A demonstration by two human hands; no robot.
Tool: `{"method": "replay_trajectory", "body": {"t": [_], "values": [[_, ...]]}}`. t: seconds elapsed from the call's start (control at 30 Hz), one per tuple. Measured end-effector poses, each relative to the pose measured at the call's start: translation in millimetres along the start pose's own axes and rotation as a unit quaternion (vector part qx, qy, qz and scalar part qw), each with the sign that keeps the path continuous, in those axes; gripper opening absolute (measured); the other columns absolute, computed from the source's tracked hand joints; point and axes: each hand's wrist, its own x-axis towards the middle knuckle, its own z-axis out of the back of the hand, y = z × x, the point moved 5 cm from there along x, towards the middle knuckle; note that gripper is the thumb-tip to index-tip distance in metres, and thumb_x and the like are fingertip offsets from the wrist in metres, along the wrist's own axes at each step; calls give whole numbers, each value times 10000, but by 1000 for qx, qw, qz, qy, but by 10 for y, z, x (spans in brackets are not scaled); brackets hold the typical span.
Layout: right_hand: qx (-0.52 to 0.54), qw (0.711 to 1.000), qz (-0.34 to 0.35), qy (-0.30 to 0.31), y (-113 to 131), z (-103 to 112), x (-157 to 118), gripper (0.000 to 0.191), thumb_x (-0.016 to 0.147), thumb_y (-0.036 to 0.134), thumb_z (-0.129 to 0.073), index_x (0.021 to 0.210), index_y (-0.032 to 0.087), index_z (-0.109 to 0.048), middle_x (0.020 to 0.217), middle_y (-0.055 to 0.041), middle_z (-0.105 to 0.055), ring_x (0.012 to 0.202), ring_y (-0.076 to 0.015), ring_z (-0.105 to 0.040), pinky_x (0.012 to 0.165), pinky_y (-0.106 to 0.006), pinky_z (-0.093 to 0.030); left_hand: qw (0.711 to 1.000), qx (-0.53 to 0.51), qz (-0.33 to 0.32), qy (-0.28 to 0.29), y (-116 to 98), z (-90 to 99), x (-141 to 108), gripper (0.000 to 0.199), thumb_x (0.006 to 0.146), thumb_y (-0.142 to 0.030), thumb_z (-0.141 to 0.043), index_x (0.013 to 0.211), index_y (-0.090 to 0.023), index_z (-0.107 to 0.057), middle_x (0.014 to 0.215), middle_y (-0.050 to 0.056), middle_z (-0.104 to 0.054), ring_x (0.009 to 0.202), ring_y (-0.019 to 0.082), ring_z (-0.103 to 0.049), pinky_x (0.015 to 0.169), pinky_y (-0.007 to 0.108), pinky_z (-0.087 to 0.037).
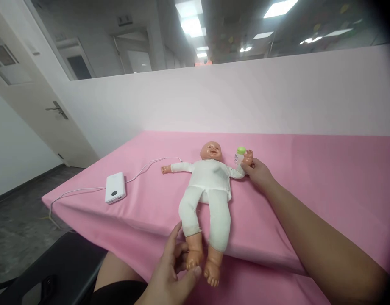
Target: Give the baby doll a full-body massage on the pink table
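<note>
A baby doll [210, 178] in a white suit lies face up on the pink cloth [144, 220], its feet hanging at the front edge. My left hand [176, 267] is around the doll's foot on the left side, with the thumb at its toes. At the doll's other arm, my right hand [257, 171] has its fingers closed on the doll's hand and wrist. A small bottle with a green cap [241, 151] stands right beside that doll hand, partly hidden by it.
A white power bank [115, 187] with a white cable lies on the left of the cloth. A low white wall [229, 97] runs behind the table. A black chair [64, 267] is at the lower left.
</note>
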Motion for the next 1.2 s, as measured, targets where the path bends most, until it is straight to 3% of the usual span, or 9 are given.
{"method": "replay_trajectory", "body": {"t": [0.1, 0.27, 0.43, 0.63, 0.77, 0.9, 1.03, 1.1, 1.2], "values": [[-28, 1000, 6, -11, 209, -16, -106, 483, 879, 507, -675, 1276, 232, -675, 1035, -63, -772, 856, -239, -728, 758, -357, -583, 996, 46, -4, -71, -89, 188, -16, 832, 932, -467, -696, 1629, -293, -276, 1391, 143, -645, 1237, 285, -661, 1045, 417, -564], [-112, 984, 138, 6, 619, -215, -314, 573, 921, 489, -651, 1457, 296, -587, 1127, -47, -760, 876, -224, -706, 836, -382, -565, 961, 115, -46, -247, -377, 561, 152, 664, 821, -489, -796, 1404, -245, -592, 1365, 98, -685, 1286, 299, -646, 1028, 367, -585], [-223, 931, 283, 56, 753, -505, -446, 463, 981, 370, -600, 1437, 298, -641, 1334, -62, -706, 1180, -301, -648, 1036, -475, -507, 945, 157, -87, -275, -776, 593, 615, 550, 776, -492, -819, 1240, -218, -707, 1230, 75, -751, 1130, 267, -716, 948, 343, -608], [-272, 876, 393, 72, 779, -639, -543, 375, 1002, 266, -567, 1340, 292, -727, 1345, -63, -708, 1193, -309, -632, 1087, -515, -469, 941, 199, -118, -246, -1001, 384, 1315, 502, 799, -480, -787, 1216, -206, -731, 1129, 55, -776, 1036, 227, -723, 918, 330, -570], [-269, 888, 365, 82, 781, -611, -534, 394, 977, 260, -595, 1355, 271, -706, 1314, -66, -720, 1208, -305, -628, 1098, -512, -464, 949, 225, -100, -197, -957, 224, 1696, 383, 830, -471, -735, 1119, -221, -755, 1017, 51, -787, 947, 227, -727, 826, 316, -551], [-246, 908, 328, 87, 806, -551, -524, 386, 964, 281, -593, 1335, 247, -696, 1292, -78, -725, 1204, -308, -637, 1080, -492, -472, 950, 221, -92, -201, -925, 195, 1767, 377, 833, -489, -723, 1103, -228, -751, 971, 40, -784, 901, 222, -721, 783, 311, -539], [-172, 956, 226, 70, 722, -395, -432, 389, 952, 368, -615, 1330, 310, -683, 1159, -37, -761, 1031, -266, -692, 923, -419, -541, 946, 223, -108, -212, -921, 274, 1500, 399, 835, -468, -731, 1161, -239, -743, 1033, 20, -785, 942, 211, -722, 814, 298, -545], [-98, 985, 141, 9, 584, -232, -327, 415, 918, 436, -653, 1307, 294, -686, 1116, -38, -767, 962, -247, -710, 876, -387, -562, 938, 237, -107, -229, -889, 364, 1262, 401, 830, -466, -740, 1162, -240, -745, 1045, 15, -786, 941, 213, -725, 808, 294, -556], [-9, 997, 9, -75, 260, 7, -145, 517, 855, 498, -699, 1303, 243, -655, 1104, -72, -770, 934, -255, -730, 865, -386, -586, 929, 262, -89, -246, -753, 538, 855, 406, 816, -474, -755, 1143, -233, -748, 1025, 20, -789, 928, 230, -735, 753, 290, -578]]}}
